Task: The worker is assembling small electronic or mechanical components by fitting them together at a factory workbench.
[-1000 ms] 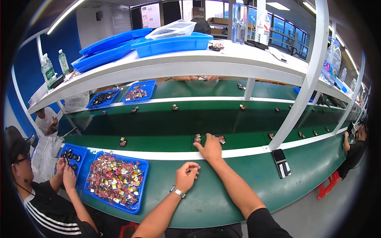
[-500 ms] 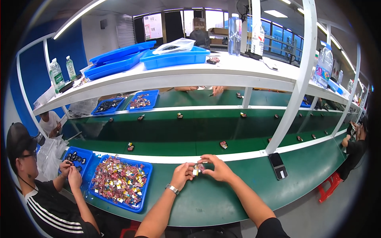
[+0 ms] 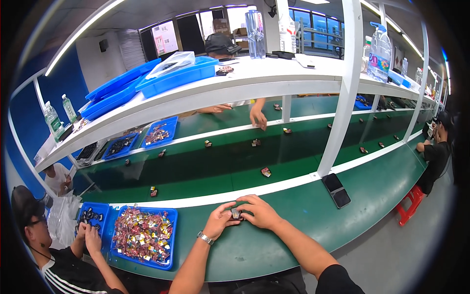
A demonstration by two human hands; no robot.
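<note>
My left hand (image 3: 218, 223), with a metal watch on its wrist, and my right hand (image 3: 261, 213) meet over the green worktop. Between their fingertips they pinch a small electronic part (image 3: 236, 214), dark with a greyish face; its finer details are too small to make out. Both hands are closed on it, fingers curled around its edges. Left of my left forearm stands a blue tray (image 3: 174, 234) heaped with small reddish, white and yellow electronic pieces. A dark phone (image 3: 336, 190) lies to the right of my right hand.
Beyond a white rail runs a green conveyor belt (image 3: 215, 182) carrying spaced small parts (image 3: 266, 172). A white post (image 3: 341, 98) and a shelf with blue trays (image 3: 176, 78) and bottles rise above. Close on the left, a person (image 3: 36, 225) handles black pieces over another blue tray (image 3: 106, 208).
My view has tilted and shifted. The part in my hands has turned, and my fingers have closed further round it. Across the belt, another person's hand now reaches out over a part.
</note>
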